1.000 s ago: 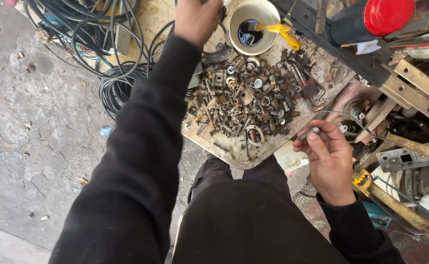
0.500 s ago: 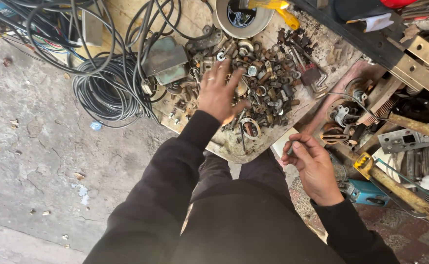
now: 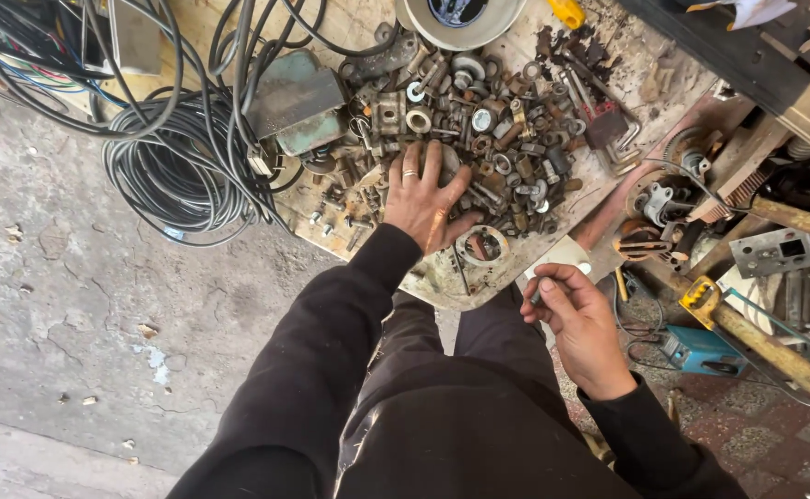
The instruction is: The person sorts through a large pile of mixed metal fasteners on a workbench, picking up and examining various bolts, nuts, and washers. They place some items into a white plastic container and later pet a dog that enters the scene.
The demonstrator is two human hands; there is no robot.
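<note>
My left hand (image 3: 426, 196) lies flat with spread fingers on a pile of rusty nuts, bolts and washers (image 3: 497, 120) heaped on a worn wooden board (image 3: 442, 282). A ring shows on one finger. My right hand (image 3: 576, 319) hovers off the board's near right corner, curled around a small dark metal piece (image 3: 536, 294) pinched between thumb and fingers. A metal ring (image 3: 483, 246) lies on the board just right of my left wrist. Both arms wear black sleeves.
Coils of black cable (image 3: 169, 162) and a grey-green metal box (image 3: 296, 100) lie left of the pile. A white tub (image 3: 460, 17) stands at the board's far edge. Wooden handles, brackets, a small blue box (image 3: 700, 349) and other tools crowd the right. Concrete floor (image 3: 81, 323) spreads to the left.
My left hand has come back from the white tub and settled flat on the scrap pile. My right hand has dropped lower, still holding the small piece.
</note>
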